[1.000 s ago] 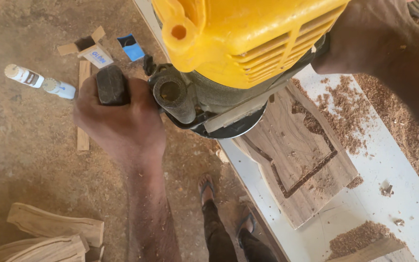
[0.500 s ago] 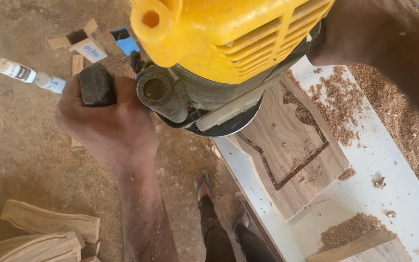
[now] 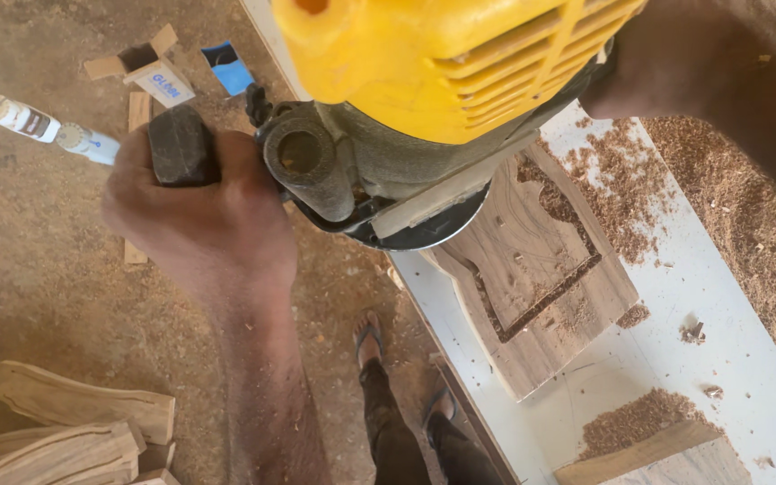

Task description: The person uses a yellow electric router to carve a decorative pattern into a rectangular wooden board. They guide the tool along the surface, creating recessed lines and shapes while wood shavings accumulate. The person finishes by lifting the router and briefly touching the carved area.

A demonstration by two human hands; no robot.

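A big yellow router (image 3: 442,63) fills the top of the view, its round base resting on a shaped wooden board (image 3: 541,278) with a groove cut along its outline. My left hand (image 3: 199,216) is closed around the router's black left handle (image 3: 180,145). My right hand (image 3: 666,63) is at the tool's right side; its fingers are hidden behind the yellow housing. The board lies on a white worktable (image 3: 675,359) scattered with sawdust.
Glue tubes (image 3: 47,126), small cardboard boxes (image 3: 150,67) and a blue packet lie on the dirt floor at upper left. Curved wooden pieces (image 3: 74,422) are stacked at lower left. My feet in sandals (image 3: 370,337) stand beside the table. Another board end (image 3: 648,458) sits at the bottom right.
The router and my left hand have shifted in the view, and the tool now looms larger and higher. The board stays in place under the base.
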